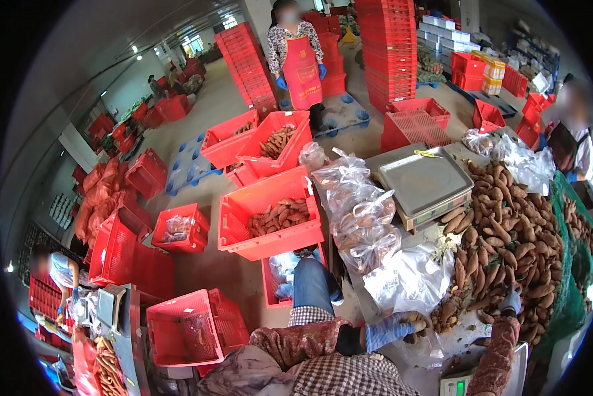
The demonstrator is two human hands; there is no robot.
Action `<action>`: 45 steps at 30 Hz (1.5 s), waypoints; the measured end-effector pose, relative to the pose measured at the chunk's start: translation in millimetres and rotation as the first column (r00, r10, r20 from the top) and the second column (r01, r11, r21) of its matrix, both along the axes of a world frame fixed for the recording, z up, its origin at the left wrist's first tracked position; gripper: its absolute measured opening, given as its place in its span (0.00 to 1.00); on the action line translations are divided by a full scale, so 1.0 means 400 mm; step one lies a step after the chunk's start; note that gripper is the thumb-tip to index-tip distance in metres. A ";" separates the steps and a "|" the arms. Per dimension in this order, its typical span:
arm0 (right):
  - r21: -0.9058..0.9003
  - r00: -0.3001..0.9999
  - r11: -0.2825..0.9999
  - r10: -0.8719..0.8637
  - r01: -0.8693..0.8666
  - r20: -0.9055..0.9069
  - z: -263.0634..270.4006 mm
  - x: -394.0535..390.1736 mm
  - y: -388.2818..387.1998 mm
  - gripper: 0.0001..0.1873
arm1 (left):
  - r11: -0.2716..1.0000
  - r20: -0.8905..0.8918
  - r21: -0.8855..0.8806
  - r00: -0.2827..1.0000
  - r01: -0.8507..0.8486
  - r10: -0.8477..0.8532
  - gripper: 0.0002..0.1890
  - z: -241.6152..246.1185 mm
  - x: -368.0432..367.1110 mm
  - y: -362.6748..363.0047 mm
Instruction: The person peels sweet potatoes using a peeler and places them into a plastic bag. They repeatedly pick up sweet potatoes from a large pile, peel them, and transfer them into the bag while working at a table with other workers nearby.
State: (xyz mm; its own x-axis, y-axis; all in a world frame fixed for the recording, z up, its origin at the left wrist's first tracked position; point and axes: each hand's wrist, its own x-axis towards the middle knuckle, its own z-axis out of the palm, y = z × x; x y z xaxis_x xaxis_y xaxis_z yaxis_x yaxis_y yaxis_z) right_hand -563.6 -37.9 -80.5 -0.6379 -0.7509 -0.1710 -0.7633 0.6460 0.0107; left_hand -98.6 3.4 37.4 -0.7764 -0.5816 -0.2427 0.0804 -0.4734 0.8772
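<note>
My left hand (394,328), in a blue striped knitted glove, is at the opening of a clear plastic bag (425,349) on the metal table; dark sweet potatoes show at its fingers, but its exact hold is unclear. My right hand (511,300), also gloved, reaches into the large heap of sweet potatoes (522,237); its fingertips are partly hidden among them. Empty-looking plastic bags (410,277) lie beyond my left hand. Filled, knotted bags (358,210) stand in a row along the table's edge. A scale with a green display (460,387) sits beside my right forearm.
A platform scale (425,180) stands at the table's far side. Red crates, one with sweet potatoes (270,213), fill the floor to the left. A green net (561,277) edges the heap. An aproned person (301,69) stands ahead; another person (581,148) is at the right.
</note>
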 end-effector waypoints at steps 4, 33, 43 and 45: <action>0.026 0.994 0.994 -0.106 0.106 0.027 -0.033 -0.080 -0.002 0.44 | 0.996 -0.004 0.022 0.996 0.091 -0.090 0.21 -0.042 -0.016 0.004; -0.524 0.423 0.569 0.312 0.633 0.851 -0.033 -0.083 0.252 0.03 | 0.988 -0.041 0.049 0.989 0.143 -0.142 0.16 -0.031 -0.027 0.016; -0.498 0.851 0.867 0.274 -0.018 0.447 -0.107 0.138 0.190 0.26 | 0.985 -0.074 0.104 0.988 0.140 -0.133 0.17 -0.012 -0.059 -0.004; -0.335 0.847 0.942 0.197 -0.024 0.493 -0.153 0.192 0.168 0.26 | 0.987 -0.075 0.101 0.990 0.123 -0.116 0.17 -0.017 -0.048 -0.001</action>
State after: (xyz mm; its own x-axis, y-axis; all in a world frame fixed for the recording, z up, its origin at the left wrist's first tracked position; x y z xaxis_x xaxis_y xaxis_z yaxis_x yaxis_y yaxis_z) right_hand -487.0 29.5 -141.6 -0.4322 -0.8793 -0.2000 -0.6677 0.4611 -0.5845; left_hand -117.8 2.9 30.7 -0.8558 -0.4578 -0.2411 0.0761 -0.5724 0.8164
